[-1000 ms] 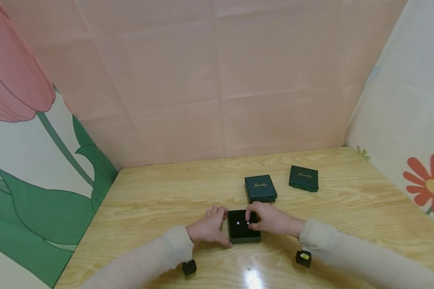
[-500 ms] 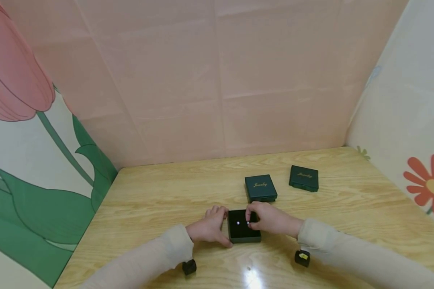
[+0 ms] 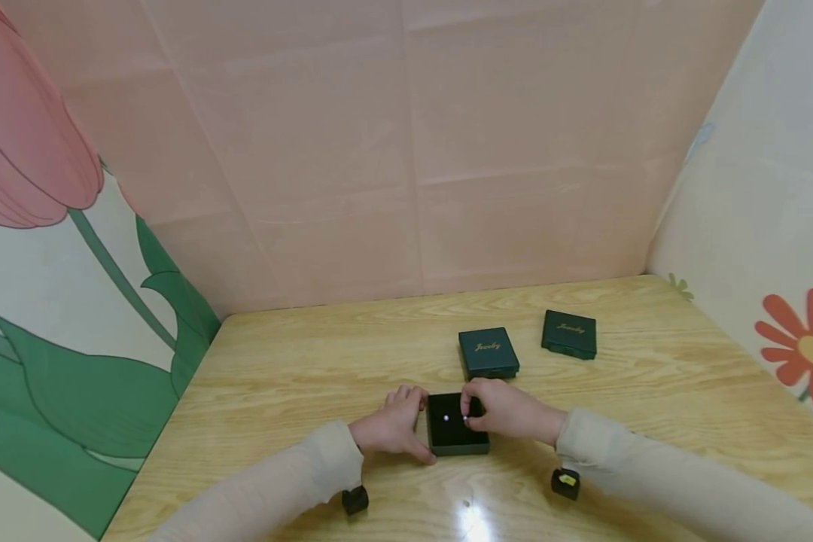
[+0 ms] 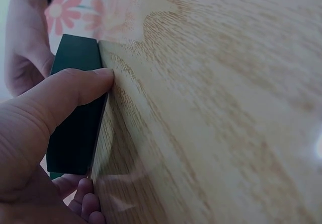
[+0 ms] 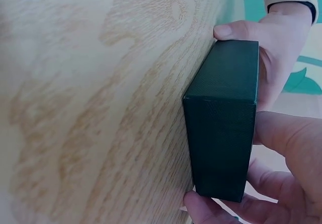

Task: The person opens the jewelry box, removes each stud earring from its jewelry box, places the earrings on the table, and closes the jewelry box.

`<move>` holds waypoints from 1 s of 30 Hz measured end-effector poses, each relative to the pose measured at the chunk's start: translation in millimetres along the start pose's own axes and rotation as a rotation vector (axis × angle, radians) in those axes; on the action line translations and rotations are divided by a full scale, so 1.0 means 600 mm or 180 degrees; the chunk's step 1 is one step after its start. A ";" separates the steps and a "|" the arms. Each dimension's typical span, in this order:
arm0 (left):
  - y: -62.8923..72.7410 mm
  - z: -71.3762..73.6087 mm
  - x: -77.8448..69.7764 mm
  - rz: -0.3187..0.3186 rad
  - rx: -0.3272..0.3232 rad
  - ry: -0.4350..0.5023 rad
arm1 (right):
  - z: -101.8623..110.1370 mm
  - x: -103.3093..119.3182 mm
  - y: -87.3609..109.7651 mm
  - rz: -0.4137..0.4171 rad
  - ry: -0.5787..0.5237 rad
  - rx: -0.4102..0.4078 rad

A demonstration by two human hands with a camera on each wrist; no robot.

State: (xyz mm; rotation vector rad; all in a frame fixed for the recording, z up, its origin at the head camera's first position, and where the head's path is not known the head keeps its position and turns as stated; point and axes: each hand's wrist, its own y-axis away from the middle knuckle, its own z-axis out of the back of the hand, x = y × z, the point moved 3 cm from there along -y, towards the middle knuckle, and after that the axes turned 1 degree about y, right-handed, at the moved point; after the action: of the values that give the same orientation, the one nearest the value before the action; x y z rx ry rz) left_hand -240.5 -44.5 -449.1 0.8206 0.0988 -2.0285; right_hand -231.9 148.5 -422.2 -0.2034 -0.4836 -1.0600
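A small dark green jewelry box (image 3: 459, 450) lies lidless on the table, its black insert facing up. One shiny stud earring (image 3: 446, 418) sits in the insert's left half. My left hand (image 3: 394, 427) grips the box's left side, thumb at the near corner and fingers at the far one; the left wrist view shows that thumb (image 4: 85, 85) against the green wall. Over the right half, my right hand (image 3: 508, 410) pinches a second shiny stud earring (image 3: 465, 418) between thumb and index finger, close above the insert. Its other fingers curl by the far wall in the right wrist view.
Just behind the open box lies a closed green box (image 3: 488, 352) with gold "Jewelry" lettering. Another closed box (image 3: 569, 333) like it lies farther back to the right. The wooden table (image 3: 298, 361) meets a pink backdrop (image 3: 325, 188) behind.
The right wrist has shifted very slightly left, its fingertips staying at the right earring. The left hand and the boxes have not visibly moved.
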 end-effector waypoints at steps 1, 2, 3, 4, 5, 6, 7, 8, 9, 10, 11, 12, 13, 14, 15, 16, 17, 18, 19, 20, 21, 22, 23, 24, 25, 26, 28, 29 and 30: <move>0.000 0.000 0.000 0.0002 -0.0001 -0.0001 | 0.000 0.000 0.000 -0.0011 0.0004 0.0002; 0.000 0.000 0.000 0.0000 0.0001 0.0007 | -0.001 0.000 0.000 -0.0020 0.0008 0.0006; -0.001 0.000 0.000 0.0002 0.0002 0.0007 | -0.001 0.000 0.000 -0.0026 0.0010 0.0006; -0.001 0.000 0.000 0.0011 0.0003 -0.0003 | -0.001 0.000 0.000 -0.0028 0.0011 0.0005; -0.001 0.000 0.000 0.0012 0.0005 0.0001 | -0.002 0.000 0.000 -0.0029 0.0017 0.0002; -0.001 0.000 0.000 0.0017 0.0003 -0.0003 | -0.002 0.000 0.000 -0.0027 0.0020 -0.0004; -0.001 -0.001 0.000 0.0021 0.0004 -0.0002 | -0.002 0.000 0.000 -0.0028 0.0019 -0.0006; -0.001 -0.001 0.000 0.0024 0.0003 -0.0001 | -0.002 0.000 0.000 -0.0025 0.0019 -0.0014; -0.001 -0.001 0.000 0.0033 0.0003 -0.0008 | -0.002 0.000 0.001 -0.0024 0.0015 -0.0019; -0.001 -0.002 0.000 0.0037 0.0003 -0.0009 | -0.003 0.000 0.001 -0.0020 0.0019 -0.0026; -0.001 -0.002 -0.001 0.0041 0.0003 -0.0008 | -0.002 0.000 0.001 -0.0015 0.0024 -0.0033; -0.001 -0.002 -0.001 0.0045 0.0002 -0.0010 | -0.002 0.000 0.002 -0.0010 0.0027 -0.0038; -0.001 -0.002 0.000 0.0050 0.0003 -0.0011 | -0.002 0.000 0.002 -0.0011 0.0024 -0.0038; -0.001 -0.002 -0.001 0.0050 0.0004 -0.0015 | -0.001 0.001 0.003 -0.0006 0.0020 -0.0041; -0.001 -0.002 -0.001 0.0049 0.0002 -0.0019 | -0.001 0.001 0.003 -0.0007 0.0016 -0.0042; -0.001 -0.002 -0.001 0.0046 0.0001 -0.0026 | 0.000 0.001 0.004 -0.0008 0.0013 -0.0046; -0.001 -0.001 -0.001 0.0043 -0.0003 -0.0028 | 0.000 0.001 0.004 -0.0010 0.0005 -0.0046; -0.001 -0.001 -0.001 0.0039 -0.0006 -0.0032 | 0.000 0.001 0.004 -0.0015 0.0000 -0.0047; -0.001 -0.001 -0.001 0.0035 -0.0008 -0.0038 | 0.000 0.001 0.004 -0.0015 -0.0004 -0.0048; -0.001 -0.001 -0.001 0.0031 -0.0011 -0.0044 | 0.000 0.001 0.004 -0.0015 -0.0006 -0.0051; 0.000 -0.001 -0.002 0.0022 -0.0016 -0.0041 | 0.001 0.001 0.004 -0.0015 0.0000 -0.0051; 0.000 -0.001 -0.002 0.0018 -0.0017 -0.0039 | 0.001 0.000 0.003 -0.0015 0.0004 -0.0050; 0.000 -0.001 -0.002 0.0020 -0.0018 -0.0040 | 0.001 0.000 0.003 -0.0011 0.0011 -0.0048; 0.000 -0.001 -0.003 0.0023 -0.0020 -0.0044 | 0.001 0.000 0.003 -0.0008 0.0021 -0.0046; 0.001 -0.001 -0.003 0.0023 -0.0020 -0.0042 | 0.001 0.000 0.002 -0.0004 0.0032 -0.0042; 0.001 -0.001 -0.003 0.0027 -0.0019 -0.0047 | 0.001 0.000 0.002 0.0000 0.0038 -0.0041; 0.002 0.000 -0.004 0.0035 -0.0020 -0.0053 | 0.001 0.000 0.002 0.0021 0.0055 -0.0045; 0.002 0.000 -0.005 0.0037 -0.0020 -0.0054 | 0.001 0.001 0.002 0.0034 0.0064 -0.0050; 0.003 0.000 -0.005 0.0037 -0.0021 -0.0056 | 0.001 0.001 0.002 0.0045 0.0073 -0.0055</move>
State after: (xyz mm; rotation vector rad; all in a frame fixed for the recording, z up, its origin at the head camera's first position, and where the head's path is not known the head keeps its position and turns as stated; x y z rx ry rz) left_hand -238.2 -43.2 -446.6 0.7974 0.0907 -2.0232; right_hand -230.7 149.0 -421.6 -0.2096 -0.4519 -1.0519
